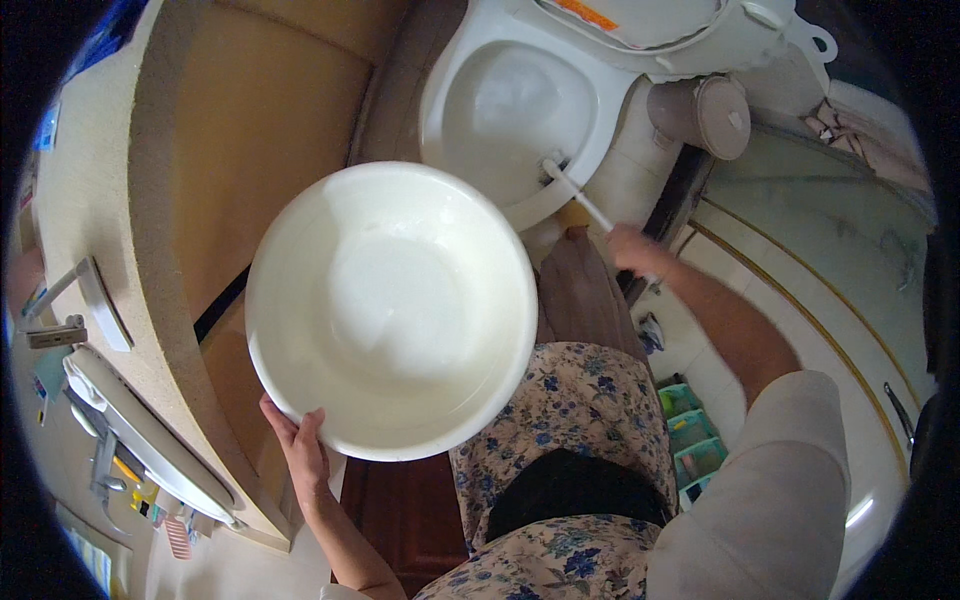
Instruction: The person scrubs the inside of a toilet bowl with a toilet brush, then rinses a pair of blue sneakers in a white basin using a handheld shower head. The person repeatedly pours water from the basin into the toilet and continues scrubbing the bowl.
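Note:
A large white round basin (pixel 395 300) is tilted toward me, its pale inside facing up. My left hand (pixel 302 447) grips its rim at the lower left, thumb on the inner side and fingers partly hidden behind. Beyond the basin stands a white toilet (pixel 432 125) with its bowl uncovered. My right hand (pixel 637 250) is closed around the white handle of a toilet brush (pixel 588 200). The brush's head sits inside the bowl, close to the front rim on the right. Whether the basin holds any water I cannot tell.
A beige bin (pixel 690 112) stands right of the toilet. Along the left runs a counter (pixel 160 290) over brown cabinet doors, with a sink (pixel 130 430) in it. On the right are a glass panel (pixel 830 230) and a turquoise basket (pixel 692 430) on the floor.

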A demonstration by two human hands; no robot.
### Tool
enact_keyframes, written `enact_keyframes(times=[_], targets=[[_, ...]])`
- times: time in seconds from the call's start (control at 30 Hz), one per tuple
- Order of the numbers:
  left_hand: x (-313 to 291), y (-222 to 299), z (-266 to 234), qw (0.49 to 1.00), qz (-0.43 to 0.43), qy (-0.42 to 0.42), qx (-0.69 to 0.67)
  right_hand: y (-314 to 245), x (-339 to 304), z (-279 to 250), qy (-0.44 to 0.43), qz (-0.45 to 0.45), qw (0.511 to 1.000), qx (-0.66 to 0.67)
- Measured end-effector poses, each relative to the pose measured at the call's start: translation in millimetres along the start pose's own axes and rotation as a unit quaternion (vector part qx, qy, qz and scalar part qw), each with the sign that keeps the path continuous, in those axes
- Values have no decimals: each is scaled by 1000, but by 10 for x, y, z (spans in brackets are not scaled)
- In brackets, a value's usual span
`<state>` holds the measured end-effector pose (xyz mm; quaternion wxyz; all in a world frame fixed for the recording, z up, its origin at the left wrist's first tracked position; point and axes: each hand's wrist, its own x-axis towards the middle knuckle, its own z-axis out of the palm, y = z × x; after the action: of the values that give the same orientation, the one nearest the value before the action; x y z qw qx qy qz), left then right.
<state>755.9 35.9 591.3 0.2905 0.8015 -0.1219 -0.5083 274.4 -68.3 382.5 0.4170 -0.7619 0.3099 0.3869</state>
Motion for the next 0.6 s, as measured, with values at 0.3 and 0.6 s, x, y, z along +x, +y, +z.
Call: enact_keyframes(times=[0.3, 0.6], targets=[[77, 14, -157, 1000, 8, 16, 10, -1250, 1222, 518, 75, 219, 892, 389], [145, -24, -263, 998, 11, 47, 37, 718, 507, -636, 183, 264, 946, -30]])
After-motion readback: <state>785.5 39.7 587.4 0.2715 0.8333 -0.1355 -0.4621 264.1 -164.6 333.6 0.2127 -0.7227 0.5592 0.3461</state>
